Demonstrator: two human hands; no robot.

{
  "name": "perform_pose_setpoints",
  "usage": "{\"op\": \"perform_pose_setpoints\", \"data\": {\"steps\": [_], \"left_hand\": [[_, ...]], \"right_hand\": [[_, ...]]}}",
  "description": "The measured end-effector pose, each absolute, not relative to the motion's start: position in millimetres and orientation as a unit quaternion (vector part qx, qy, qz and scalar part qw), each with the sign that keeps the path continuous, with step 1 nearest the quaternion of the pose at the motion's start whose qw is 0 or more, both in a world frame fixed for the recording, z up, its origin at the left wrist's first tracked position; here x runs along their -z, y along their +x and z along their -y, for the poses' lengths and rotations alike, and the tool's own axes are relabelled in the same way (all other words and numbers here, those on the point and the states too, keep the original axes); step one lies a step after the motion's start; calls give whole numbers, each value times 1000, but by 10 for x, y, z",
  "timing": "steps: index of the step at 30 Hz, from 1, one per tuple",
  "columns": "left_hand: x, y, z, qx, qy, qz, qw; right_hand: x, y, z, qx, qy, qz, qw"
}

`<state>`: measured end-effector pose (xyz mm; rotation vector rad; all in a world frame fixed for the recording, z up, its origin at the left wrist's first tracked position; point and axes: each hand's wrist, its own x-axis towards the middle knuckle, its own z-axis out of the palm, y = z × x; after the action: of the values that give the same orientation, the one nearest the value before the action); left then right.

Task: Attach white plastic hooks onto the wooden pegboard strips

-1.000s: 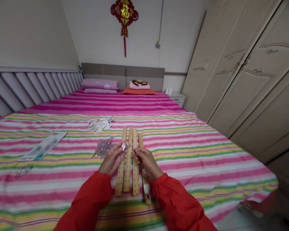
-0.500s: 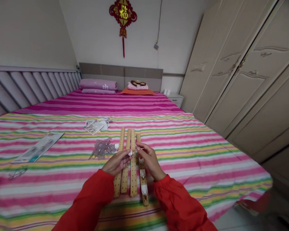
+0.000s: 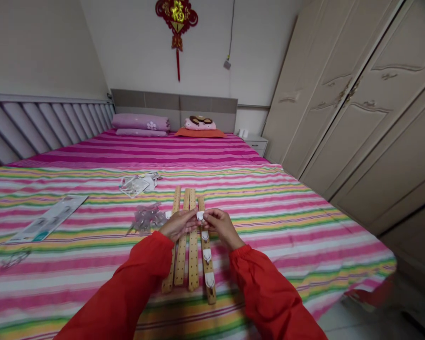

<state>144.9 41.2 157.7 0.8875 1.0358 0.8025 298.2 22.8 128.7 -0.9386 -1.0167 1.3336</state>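
Note:
Both hands meet at a small white hook (image 3: 200,216) over the upper part of the rightmost perforated wooden strip (image 3: 211,296). My right hand (image 3: 222,227) pinches it from the right. From the left, my left hand (image 3: 180,224) has its thumb and fingertips closed at its edge. Lower on that strip sit three more white hooks, the nearest one (image 3: 209,279) with its metal loop pointing towards me. Several such strips lie side by side, and my left hand covers part of the other strips (image 3: 193,264). Another white piece (image 3: 168,215) shows just beyond my left wrist.
Left of the strips lie a clear plastic bag of small parts (image 3: 148,218) and a pile of packets (image 3: 139,183). Farther left are a flat package (image 3: 53,218) and a thin wire-like item (image 3: 16,258). Everything rests on a striped bedsheet (image 3: 290,226); a wardrobe (image 3: 354,118) stands right.
The white hook has moved from my left fingertips over the middle strips to the rightmost strip, turning upright. My right fingers now grip it too. The view has shifted slightly.

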Motion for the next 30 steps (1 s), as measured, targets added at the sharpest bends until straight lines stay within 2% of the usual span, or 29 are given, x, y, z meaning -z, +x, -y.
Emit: {"op": "perform_pose_setpoints", "data": {"steps": [9,16,26,30], "left_hand": [[-1203,1652,-825,-441,467,-523,561],[-930,1730,-1033,-407,538,-601,428],[-991,1823,-1027,-289,617,-678,277],[-962,1819,-1035,-276,640,-674,243]], "right_hand": [[-1079,2985,-639,-558,-466,340,596],[-896,2948,-835,-532,-497,333,599],[-704,2935,-1051,-509,-543,324,584],[-688,2921,-1076,-502,-551,327,581]]}}
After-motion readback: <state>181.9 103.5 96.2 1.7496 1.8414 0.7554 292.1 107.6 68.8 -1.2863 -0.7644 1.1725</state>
